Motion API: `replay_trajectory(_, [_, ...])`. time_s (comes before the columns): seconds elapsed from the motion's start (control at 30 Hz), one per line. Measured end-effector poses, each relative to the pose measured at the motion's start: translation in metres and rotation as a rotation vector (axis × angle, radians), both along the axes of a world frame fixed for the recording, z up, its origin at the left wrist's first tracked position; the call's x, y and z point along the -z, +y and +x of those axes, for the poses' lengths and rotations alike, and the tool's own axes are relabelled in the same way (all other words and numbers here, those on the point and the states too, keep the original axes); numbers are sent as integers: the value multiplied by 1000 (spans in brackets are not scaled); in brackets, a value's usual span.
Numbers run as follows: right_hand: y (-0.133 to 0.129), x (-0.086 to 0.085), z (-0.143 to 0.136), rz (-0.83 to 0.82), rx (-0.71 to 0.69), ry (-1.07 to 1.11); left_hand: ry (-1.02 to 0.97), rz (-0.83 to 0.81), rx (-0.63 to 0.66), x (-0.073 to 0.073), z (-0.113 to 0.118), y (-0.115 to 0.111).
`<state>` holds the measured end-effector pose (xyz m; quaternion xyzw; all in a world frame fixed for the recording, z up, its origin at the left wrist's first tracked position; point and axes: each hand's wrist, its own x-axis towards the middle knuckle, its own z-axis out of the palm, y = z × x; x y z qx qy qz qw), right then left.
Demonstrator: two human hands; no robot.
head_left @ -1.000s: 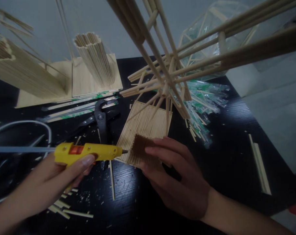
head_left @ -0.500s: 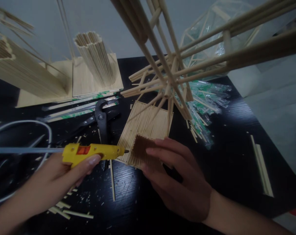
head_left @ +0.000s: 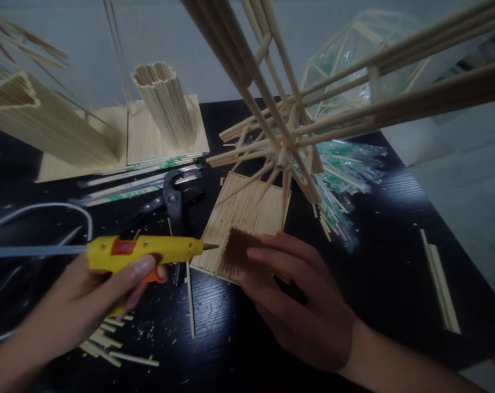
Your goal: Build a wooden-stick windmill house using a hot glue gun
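Observation:
My left hand (head_left: 112, 289) is wrapped round a yellow glue gun (head_left: 149, 250), its metal nozzle pointing right, close to a small stick-walled box (head_left: 236, 248). The fingers of my right hand (head_left: 300, 295) grip that box from the right. The box stands on the near part of a flat panel of wooden sticks (head_left: 247, 199), and its inside is dark. Above the panel's far edge rises a frame of joined sticks (head_left: 282, 155), with long legs reaching toward the camera.
Black pliers (head_left: 174, 204) lie left of the panel. Stick towers (head_left: 165, 103) stand on boards at the back left. Plastic wrappers (head_left: 345, 164) lie at right, cut sticks (head_left: 108, 344) at front left, and a white cable (head_left: 46, 206) curls at left.
The glue gun has shifted slightly left and tilted level, its nozzle now a bit higher and its orange trigger showing. My right hand has hardly moved. The whole view has shifted slightly.

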<state>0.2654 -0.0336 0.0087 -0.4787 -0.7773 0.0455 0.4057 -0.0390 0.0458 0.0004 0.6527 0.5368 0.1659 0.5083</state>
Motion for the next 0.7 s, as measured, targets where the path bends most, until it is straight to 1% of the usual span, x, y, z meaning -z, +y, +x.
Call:
replay_trajectory(0.1, [0, 2, -1, 12, 0, -6, -138, 69, -82, -8, 10, 0])
replay_trajectory(0.13, [0, 2, -1, 18, 1, -5, -152, 104, -95, -11, 15, 0])
replay_trajectory(0.17, [1, 3, -1, 24, 6, -2, -145, 152, -100, -14, 21, 0])
replay_trajectory(0.23, [1, 5, -1, 27, 17, -1, -122, 224, -157, -18, 32, -1])
replay_trajectory(0.33, [1, 7, 1, 43, 24, -16, -117, 304, -181, -18, 42, -3])
replay_trajectory(0.4, [1, 9, 1, 60, 18, -22, -113, 309, -203, -17, 46, -5])
replay_trajectory(0.5, [2, 11, 2, 76, 15, -35, -140, 266, -226, -15, 54, -8])
replay_trajectory(0.7, [3, 16, 0, 100, 10, -29, -265, 200, -175, -14, 78, -12])
